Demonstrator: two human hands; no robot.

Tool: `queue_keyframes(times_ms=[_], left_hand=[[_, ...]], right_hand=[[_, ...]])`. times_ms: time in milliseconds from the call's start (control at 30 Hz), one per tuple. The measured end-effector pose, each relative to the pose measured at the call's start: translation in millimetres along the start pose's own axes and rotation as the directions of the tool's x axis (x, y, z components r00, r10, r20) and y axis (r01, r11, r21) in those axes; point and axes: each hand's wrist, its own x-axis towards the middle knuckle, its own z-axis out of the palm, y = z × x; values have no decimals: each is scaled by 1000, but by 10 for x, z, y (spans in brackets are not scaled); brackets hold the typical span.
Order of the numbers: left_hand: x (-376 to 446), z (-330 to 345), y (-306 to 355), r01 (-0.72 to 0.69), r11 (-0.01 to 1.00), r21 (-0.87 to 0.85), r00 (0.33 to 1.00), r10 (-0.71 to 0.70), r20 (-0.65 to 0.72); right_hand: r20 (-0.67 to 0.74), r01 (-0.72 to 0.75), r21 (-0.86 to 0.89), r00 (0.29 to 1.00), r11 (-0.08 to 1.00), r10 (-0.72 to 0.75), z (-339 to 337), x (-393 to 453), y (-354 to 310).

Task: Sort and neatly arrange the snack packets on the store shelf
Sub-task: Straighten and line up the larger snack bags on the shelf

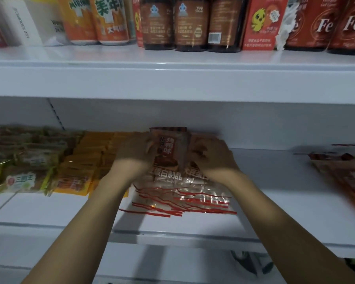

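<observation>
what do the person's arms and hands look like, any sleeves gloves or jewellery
Both forearms are bare right to the bottom of the frame, with no sleeves in view. The left hand and right hand wear no gloves, and no watch, bracelet or ring shows. The dim light and blur hide finer details.

dim, soft and motion-blurred throughout, shadow under the upper shelf [172,83], edges bowed.
</observation>
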Motion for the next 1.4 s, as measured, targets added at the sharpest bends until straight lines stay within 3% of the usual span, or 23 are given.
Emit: queue_keyframes(times_ms=[167,267,400,567,667,800,867,933,967,1067,1133,1200,1233,1300,1367,1400], left_hand=[[115,412,664,-216,976,3,971,214,110],[141,842,1093,-297,953,56,927,274,255],[150,1430,1601,-460,855,240,811,294,505],[123,1919,2232,-458,874,163,745,277,607],[124,2234,2579,-341,939,54,750,237,618],[16,2670,3057,45,971,-237,694,140,706],[-70,2890,3324,320,872,-371,653,81,753],[-145,3117,3526,575,662,-481,624,26,781],[-172,3211,3587,627,588,-511,635,-6,773],[-231,3365,3602,590,567,-575,737,-87,671],[-249,3353,3533,586,529,-613,773,-137,620],[-229,3307,3423,552,572,-606,806,-181,563],[-204,3286,3364,541,595,-594,814,-195,547],[-147,3231,3259,537,604,-589,822,-218,525],[-99,3196,3185,519,641,-566,831,-225,508],[-84,3183,3155,510,655,-557,835,-222,503]], right_hand=[[-67,-134,-6,989,991,133,-342,-359,530],[-84,-256,13,963,967,256,-637,-564,1027],[-87,-414,42,905,909,416,-1178,-897,1699],[-156,-513,-52,852,857,500,-1785,-1296,2349],[-182,-584,-107,807,805,562,-2043,-1443,2714],[-227,-615,-240,788,752,572,-2183,-1520,3438],[-199,-642,-211,766,737,611,-2216,-1572,3442],[-192,-595,-102,798,797,571,-2158,-1610,3433],[-209,-547,-51,824,836,526,-2092,-1624,3471],[-226,-446,55,866,893,446,-1915,-1620,3551],[-151,-400,139,896,906,418,-1892,-1597,3465],[-64,-364,233,920,902,388,-1936,-1577,3409],[-102,-317,250,931,915,351,-1976,-1559,3431],[-317,-277,90,903,957,291,-2072,-1489,3654],[-438,-423,-153,839,893,323,-2191,-1378,4069],[-418,-526,-221,812,821,407,-2254,-1329,4231]])
